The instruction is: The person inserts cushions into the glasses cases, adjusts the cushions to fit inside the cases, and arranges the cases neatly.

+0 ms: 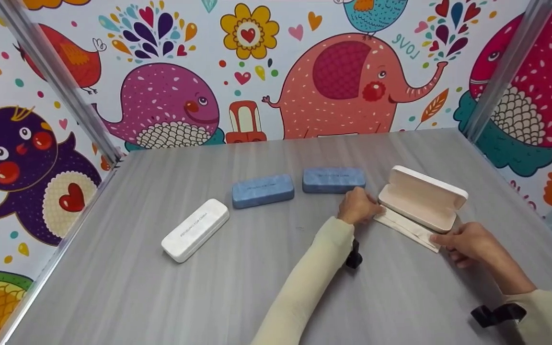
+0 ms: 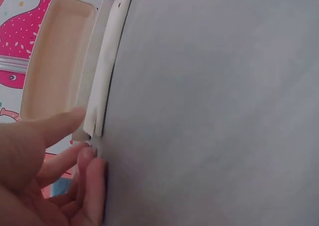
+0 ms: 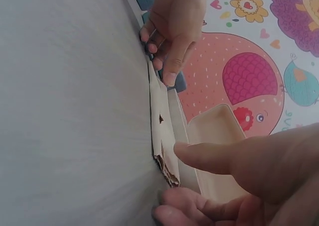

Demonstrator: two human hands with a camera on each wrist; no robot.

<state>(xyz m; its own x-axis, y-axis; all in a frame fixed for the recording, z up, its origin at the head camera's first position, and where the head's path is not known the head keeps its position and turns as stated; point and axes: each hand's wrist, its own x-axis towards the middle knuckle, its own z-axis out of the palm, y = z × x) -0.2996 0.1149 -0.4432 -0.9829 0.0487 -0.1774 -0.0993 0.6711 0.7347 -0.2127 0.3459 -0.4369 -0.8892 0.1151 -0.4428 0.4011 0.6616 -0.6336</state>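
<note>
A folded cream cloth (image 1: 408, 229) lies on the table along the front of an open white glasses case (image 1: 422, 199), whose lid stands up at the back. My left hand (image 1: 358, 206) pinches the cloth's left end; in the left wrist view its thumb (image 2: 67, 124) rests at that end, with the other fingers curled below. My right hand (image 1: 470, 243) grips the right end between thumb and fingers. The right wrist view shows the cloth (image 3: 162, 119) in several layers, its edges loose by the right fingertips. The case's beige inside (image 2: 60, 56) holds nothing visible.
Two closed blue glasses cases, a left one (image 1: 262, 191) and a right one (image 1: 333, 180), sit toward the back of the grey table (image 1: 237, 287). A closed white case (image 1: 195, 231) lies slanted at left. Printed panels with metal corner posts (image 1: 508, 72) border the table.
</note>
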